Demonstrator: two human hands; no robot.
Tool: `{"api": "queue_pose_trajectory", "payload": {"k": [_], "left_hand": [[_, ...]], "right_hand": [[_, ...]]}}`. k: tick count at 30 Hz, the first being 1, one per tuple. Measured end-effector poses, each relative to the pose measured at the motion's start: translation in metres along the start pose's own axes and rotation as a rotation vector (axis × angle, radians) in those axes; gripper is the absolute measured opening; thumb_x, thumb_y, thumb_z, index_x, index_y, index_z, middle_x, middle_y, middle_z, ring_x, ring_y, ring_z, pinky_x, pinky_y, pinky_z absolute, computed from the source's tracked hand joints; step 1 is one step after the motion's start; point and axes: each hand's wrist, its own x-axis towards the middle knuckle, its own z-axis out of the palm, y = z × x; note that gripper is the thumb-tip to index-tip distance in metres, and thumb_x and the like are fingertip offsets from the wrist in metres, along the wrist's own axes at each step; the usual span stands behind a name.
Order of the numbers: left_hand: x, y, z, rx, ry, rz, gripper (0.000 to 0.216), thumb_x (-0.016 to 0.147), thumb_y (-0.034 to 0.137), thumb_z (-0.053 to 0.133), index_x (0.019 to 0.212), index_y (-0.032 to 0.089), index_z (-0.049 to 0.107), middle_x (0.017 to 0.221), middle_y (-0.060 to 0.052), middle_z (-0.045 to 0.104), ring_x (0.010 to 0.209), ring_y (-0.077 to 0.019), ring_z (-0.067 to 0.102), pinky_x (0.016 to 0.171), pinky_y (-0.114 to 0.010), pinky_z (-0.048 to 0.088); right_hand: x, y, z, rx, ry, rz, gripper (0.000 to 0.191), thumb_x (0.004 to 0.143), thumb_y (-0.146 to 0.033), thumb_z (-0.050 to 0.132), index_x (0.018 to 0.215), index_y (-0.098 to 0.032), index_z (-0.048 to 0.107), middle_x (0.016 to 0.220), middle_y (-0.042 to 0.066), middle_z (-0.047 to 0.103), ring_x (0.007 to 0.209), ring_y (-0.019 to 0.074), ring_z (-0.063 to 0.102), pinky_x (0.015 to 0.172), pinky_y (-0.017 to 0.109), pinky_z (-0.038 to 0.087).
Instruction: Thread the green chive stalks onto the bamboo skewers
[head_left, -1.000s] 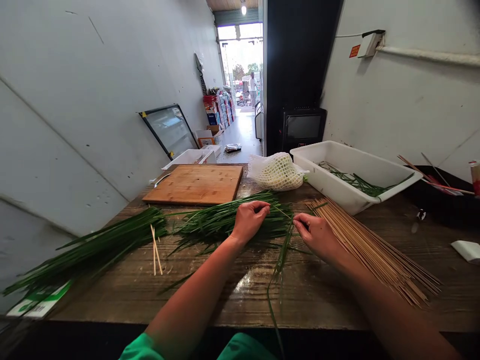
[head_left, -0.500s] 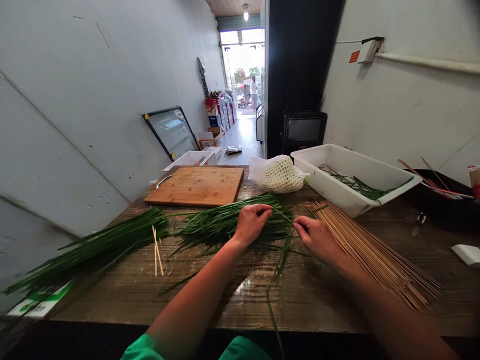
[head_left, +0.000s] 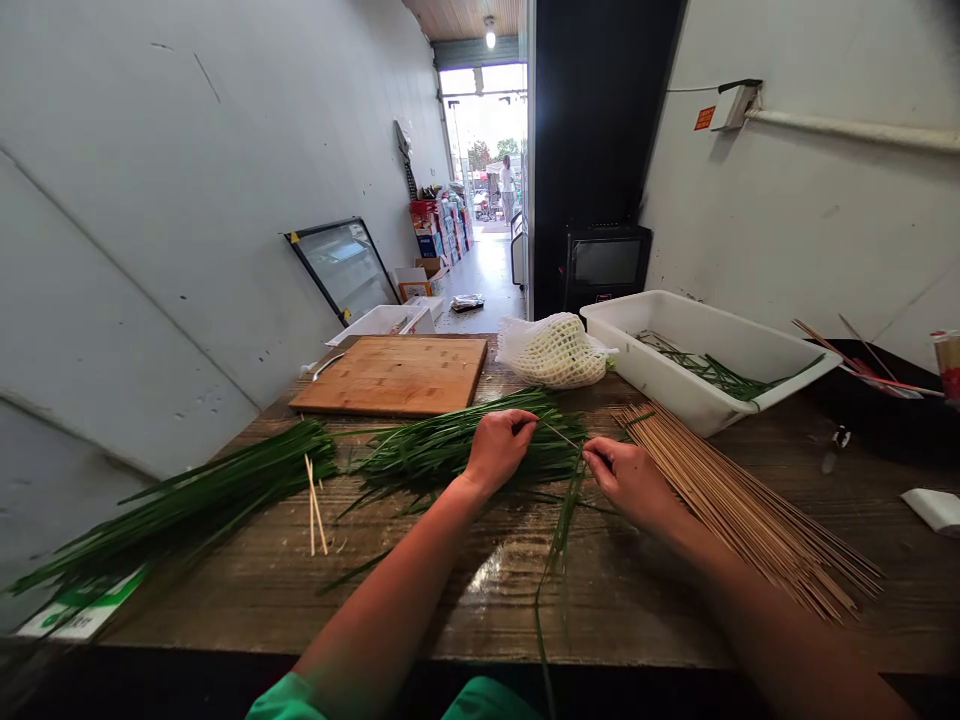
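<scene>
My left hand (head_left: 499, 448) is curled over the right end of a pile of green chive leaves (head_left: 435, 452) at the middle of the wooden table (head_left: 420, 590), fingertips pinched on a leaf. My right hand (head_left: 628, 478) is closed on a thin bamboo skewer (head_left: 562, 436) that points left towards my left hand. A few chive leaves (head_left: 561, 520) hang from the skewer near my right fingers and trail to the table's front edge. A fan of bamboo skewers (head_left: 742, 505) lies just right of my right hand.
A second chive bundle (head_left: 187, 510) and two loose sticks (head_left: 313, 505) lie at the left. Behind are a wooden cutting board (head_left: 394, 374), a white net bag (head_left: 553, 352) and a white tub (head_left: 750, 385) with chives. A dark tray (head_left: 885, 400) sits far right.
Both hands have stayed almost in place. My right hand has crept slightly left along the skewer, and the view has tilted a little.
</scene>
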Motion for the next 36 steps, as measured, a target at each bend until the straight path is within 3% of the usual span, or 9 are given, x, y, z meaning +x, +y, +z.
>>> {"api": "queue_pose_trajectory", "payload": {"k": [36], "left_hand": [[-0.0033, 0.0051, 0.0029, 0.061, 0.036, 0.013, 0.015, 0.078, 0.020, 0.059, 0.082, 0.018, 0.073, 0.086, -0.004, 0.073, 0.081, -0.0168, 0.066, 0.079, -0.029, 0.048]], "right_hand": [[-0.0001, -0.0010, 0.0024, -0.029, -0.006, 0.001, 0.025, 0.085, -0.026, 0.042, 0.084, -0.017, 0.066, 0.076, 0.006, 0.070, 0.066, 0.0184, 0.062, 0.062, 0.027, 0.042]]}}
